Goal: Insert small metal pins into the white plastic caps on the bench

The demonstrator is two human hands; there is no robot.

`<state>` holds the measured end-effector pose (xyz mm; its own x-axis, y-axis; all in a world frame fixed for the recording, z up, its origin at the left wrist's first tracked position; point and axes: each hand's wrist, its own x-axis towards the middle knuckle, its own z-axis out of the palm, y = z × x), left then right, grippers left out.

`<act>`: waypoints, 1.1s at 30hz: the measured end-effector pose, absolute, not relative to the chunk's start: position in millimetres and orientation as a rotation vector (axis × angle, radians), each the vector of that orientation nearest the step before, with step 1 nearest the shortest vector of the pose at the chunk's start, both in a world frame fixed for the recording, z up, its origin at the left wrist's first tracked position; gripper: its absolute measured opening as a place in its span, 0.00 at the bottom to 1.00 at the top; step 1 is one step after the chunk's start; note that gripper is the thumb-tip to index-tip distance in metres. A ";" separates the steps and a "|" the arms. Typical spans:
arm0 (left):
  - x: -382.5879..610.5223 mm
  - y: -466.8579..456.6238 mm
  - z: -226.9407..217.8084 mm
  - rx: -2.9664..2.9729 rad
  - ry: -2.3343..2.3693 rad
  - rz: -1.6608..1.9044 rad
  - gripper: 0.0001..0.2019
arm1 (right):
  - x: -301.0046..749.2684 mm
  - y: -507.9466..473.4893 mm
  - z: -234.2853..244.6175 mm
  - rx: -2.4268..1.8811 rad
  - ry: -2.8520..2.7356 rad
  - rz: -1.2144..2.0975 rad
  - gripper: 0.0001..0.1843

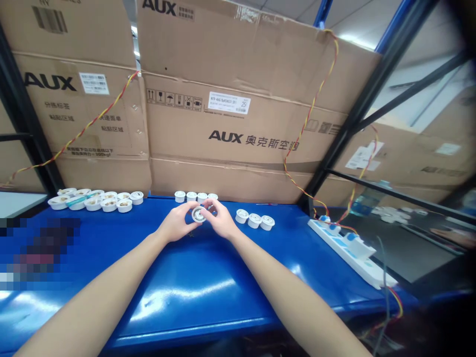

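Note:
Between my two hands, just over the blue tabletop [223, 267], is a small round white plastic cup-like piece [199, 214], its round face turned toward me. My left hand [179, 220] grips its left side with bent fingers. From the right, my right hand [220, 218] holds the same piece, thumb near its face. Behind my hands a short row of similar white pieces [191, 197] stands near the cardboard, partly hidden by my fingers. Three more white round pieces [255, 220] sit to the right of my right hand.
At the back left stand several white cups [109, 204] with brownish contents, a teal strip among them. A white power strip [349, 253] with plugs lies along the right side. Cardboard boxes [230, 168] wall off the back, with twisted red-yellow wire [307, 116] hanging before them.

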<state>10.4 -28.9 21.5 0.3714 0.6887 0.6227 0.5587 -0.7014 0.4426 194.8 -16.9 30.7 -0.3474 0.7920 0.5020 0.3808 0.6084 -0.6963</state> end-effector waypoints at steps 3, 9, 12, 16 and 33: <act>10.7 -27.8 21.1 2.428 1.150 1.234 0.22 | 192.6 -25.3 34.6 -0.902 -2.113 0.270 0.26; 10.0 -22.3 16.1 2.457 1.248 1.166 0.24 | 214.3 -11.4 41.0 -1.196 -2.283 -0.028 0.20; 4.9 -18.3 12.6 2.477 1.356 1.105 0.21 | 237.4 5.3 41.4 -1.366 -2.332 -0.136 0.17; -2.1 -13.7 9.4 2.440 1.425 1.083 0.17 | 258.1 19.9 36.7 -1.560 -2.290 -0.143 0.19; -7.2 -5.9 0.3 2.355 1.590 1.096 0.14 | 223.9 13.8 19.7 -1.431 -2.413 -0.129 0.28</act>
